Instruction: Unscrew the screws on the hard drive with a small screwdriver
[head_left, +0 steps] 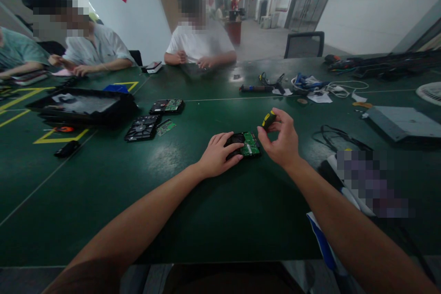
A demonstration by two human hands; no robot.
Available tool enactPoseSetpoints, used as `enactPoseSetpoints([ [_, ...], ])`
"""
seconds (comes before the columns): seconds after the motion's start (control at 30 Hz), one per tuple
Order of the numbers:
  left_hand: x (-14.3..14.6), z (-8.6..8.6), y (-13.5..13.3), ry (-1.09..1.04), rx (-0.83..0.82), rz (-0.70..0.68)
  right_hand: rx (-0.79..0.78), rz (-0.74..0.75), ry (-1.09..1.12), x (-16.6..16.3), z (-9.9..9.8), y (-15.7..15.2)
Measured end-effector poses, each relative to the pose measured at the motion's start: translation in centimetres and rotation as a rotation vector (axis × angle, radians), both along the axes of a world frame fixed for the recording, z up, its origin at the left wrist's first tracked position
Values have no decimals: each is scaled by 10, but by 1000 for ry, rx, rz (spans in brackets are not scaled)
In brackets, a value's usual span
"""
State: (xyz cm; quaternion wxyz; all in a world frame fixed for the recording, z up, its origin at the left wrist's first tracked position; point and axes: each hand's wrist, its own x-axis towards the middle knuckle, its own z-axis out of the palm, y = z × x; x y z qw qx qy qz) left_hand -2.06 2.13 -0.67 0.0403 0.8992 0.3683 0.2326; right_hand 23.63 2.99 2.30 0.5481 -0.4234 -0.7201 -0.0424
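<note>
My left hand (220,154) lies over the left end of a hard drive (251,144), gripping it against the green table. The drive rests with its green circuit board facing up, and my fingers hide part of its black body. Just to the right, my right hand (281,140) is raised above the table. Its fingertips are closed on the black and yellow handle of a screwdriver (268,120), which tilts up to the right. The screwdriver's shaft cannot be made out.
Left of the drive lie another hard drive (167,106), a black drive (142,127) and a loose circuit board (166,127). A black tray (44,112) stands farther left. Cables (310,83) and a grey metal box (403,121) are at right. Several people sit across the table.
</note>
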Motion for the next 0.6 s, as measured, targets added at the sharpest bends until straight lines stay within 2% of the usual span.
enactPoseSetpoints([
  [0.2, 0, 1, 0, 15, -11, 9, -58, 39, 31, 0, -2, 0],
  [0.43, 0, 1, 0, 0, -18, 1, 40, -14, 20, -2, -3, 3],
  [0.6, 0, 1, 0, 3, -8, -2, 31, 49, -38, 0, -1, 1],
])
